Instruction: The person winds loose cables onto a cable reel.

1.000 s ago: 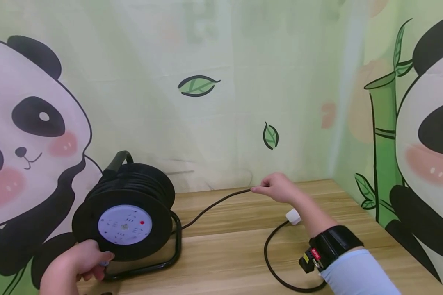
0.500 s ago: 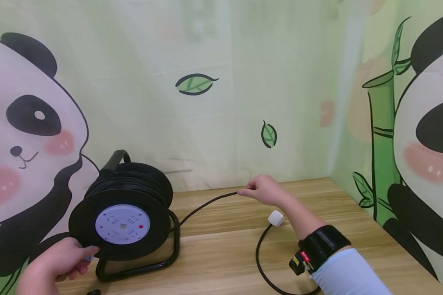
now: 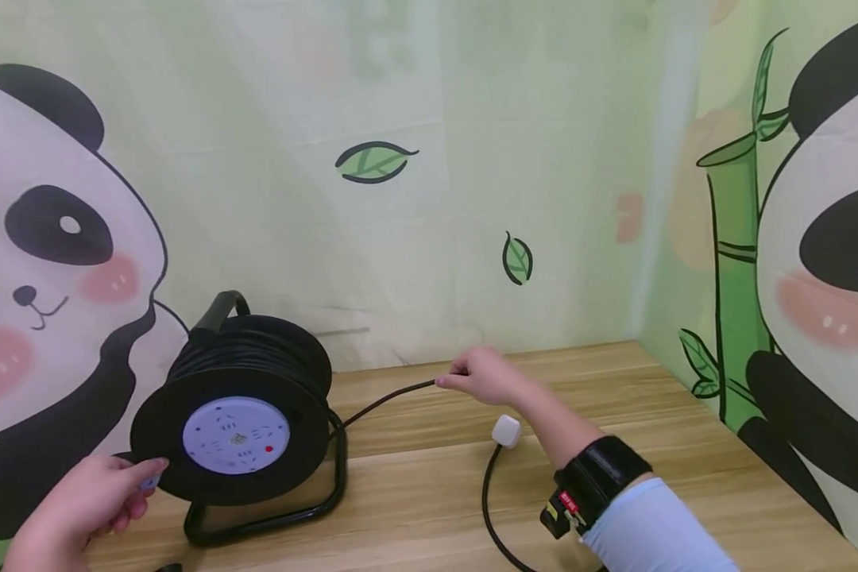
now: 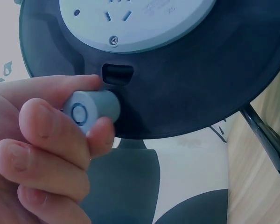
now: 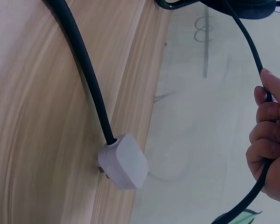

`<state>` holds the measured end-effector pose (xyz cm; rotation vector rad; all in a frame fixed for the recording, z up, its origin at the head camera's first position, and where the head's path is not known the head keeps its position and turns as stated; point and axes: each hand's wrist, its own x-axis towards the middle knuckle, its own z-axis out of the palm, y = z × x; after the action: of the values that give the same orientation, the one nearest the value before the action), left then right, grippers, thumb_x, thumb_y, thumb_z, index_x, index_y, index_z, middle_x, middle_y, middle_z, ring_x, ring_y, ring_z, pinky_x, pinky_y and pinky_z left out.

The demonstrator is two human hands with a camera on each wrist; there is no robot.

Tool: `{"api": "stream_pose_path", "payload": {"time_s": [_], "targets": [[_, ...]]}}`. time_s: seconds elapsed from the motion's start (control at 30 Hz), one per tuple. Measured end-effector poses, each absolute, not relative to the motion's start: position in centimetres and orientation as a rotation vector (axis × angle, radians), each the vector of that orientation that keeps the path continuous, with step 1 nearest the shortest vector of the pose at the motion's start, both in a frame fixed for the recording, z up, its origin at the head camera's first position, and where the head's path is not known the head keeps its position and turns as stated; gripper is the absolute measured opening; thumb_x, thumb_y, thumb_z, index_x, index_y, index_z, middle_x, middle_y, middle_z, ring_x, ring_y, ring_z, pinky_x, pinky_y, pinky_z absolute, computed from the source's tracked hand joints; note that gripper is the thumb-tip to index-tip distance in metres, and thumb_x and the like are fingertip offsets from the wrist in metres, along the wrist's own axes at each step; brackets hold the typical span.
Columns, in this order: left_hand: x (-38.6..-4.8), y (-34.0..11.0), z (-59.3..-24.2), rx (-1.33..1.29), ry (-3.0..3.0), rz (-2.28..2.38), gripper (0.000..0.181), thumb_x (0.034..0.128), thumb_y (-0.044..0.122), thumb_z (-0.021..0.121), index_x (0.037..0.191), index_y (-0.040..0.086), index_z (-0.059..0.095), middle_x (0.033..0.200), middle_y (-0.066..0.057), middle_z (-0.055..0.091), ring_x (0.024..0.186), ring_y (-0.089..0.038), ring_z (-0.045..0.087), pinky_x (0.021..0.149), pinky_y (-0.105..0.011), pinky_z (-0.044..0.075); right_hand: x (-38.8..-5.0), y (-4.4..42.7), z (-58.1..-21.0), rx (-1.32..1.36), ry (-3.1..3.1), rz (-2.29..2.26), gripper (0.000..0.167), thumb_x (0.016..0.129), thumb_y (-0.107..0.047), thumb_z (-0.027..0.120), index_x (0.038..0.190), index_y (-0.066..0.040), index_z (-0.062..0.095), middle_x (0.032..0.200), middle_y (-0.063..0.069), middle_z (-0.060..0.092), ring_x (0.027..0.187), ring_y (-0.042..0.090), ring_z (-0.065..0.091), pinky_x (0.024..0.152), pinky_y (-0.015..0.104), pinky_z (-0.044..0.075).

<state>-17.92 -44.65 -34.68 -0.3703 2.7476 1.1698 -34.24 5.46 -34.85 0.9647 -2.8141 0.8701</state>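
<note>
A black cable reel (image 3: pixel 157 425) with a pale round socket panel (image 3: pixel 236 435) stands on the table at the left in the head view. My left hand (image 3: pixel 89 504) pinches the small pale knob (image 4: pixel 102 107) on the reel's front disc between thumb and index finger. Black cable (image 3: pixel 389 396) runs from the reel to my right hand (image 3: pixel 482 375), which grips it above the table. In the right wrist view the fingers (image 5: pixel 268 133) curl round that cable. A white plug (image 3: pixel 506 431) on the cable's end sits below my right hand.
The reel's bent tube stand (image 3: pixel 272 520) rests on the wooden table (image 3: pixel 407 492). Behind the table hangs a green backdrop (image 3: pixel 415 278) with printed pandas. A dark object (image 3: pixel 169 567) is cut off at the bottom edge.
My left hand has moved left and up with the knob, and the reel's disc has turned clockwise. My right hand has moved left toward the reel with the cable. The plug has slid left.
</note>
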Motion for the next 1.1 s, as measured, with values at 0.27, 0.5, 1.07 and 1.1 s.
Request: {"api": "stream_pose_path", "payload": {"time_s": [0.27,0.5,1.07,1.1], "targets": [[-17.4,-44.3,-33.2,-0.450,2.844,1.180,0.061,0.1051,0.051,0.046,0.068,0.006,0.065,0.061,-0.003,0.058,0.060,-0.022,0.056,0.066,-0.036,0.041,-34.0,2.9,-34.9,1.027,-2.802,0.861,0.041,0.100,-0.035,0.066,0.066,-0.016,0.058,0.055,-0.008,0.039,0.051,0.007,0.035,0.052,0.025,0.032],[-17.0,-42.9,-32.2,-0.533,2.958,1.236,0.065,0.1021,0.059,0.045,0.071,0.006,0.067,0.062,-0.003,0.060,0.063,-0.022,0.059,0.076,-0.037,0.038,-33.6,0.3,-34.8,1.087,-2.785,0.771,0.047,0.102,-0.035,0.064,0.060,-0.018,0.049,0.053,-0.010,0.037,0.049,0.006,0.034,0.051,0.025,0.032],[-17.6,-36.8,-31.1,-0.632,3.004,1.761,0.076,0.1020,0.062,0.040,0.106,-0.010,0.063,0.066,-0.006,0.065,0.054,-0.022,0.057,0.055,-0.030,0.049,-32.5,-5.5,-36.3,1.150,-2.758,0.598,0.031,0.106,-0.029,0.056,0.081,-0.014,0.065,0.062,-0.008,0.051,0.056,0.006,0.047,0.057,0.024,0.041],[-17.7,-36.4,-31.1,-0.636,3.004,1.793,0.076,0.1016,0.063,0.040,0.106,-0.010,0.062,0.066,-0.006,0.065,0.053,-0.021,0.057,0.054,-0.031,0.049,-32.4,-5.7,-36.4,1.153,-2.753,0.590,0.030,0.106,-0.029,0.056,0.082,-0.014,0.066,0.063,-0.008,0.052,0.057,0.006,0.048,0.058,0.024,0.042]]}}
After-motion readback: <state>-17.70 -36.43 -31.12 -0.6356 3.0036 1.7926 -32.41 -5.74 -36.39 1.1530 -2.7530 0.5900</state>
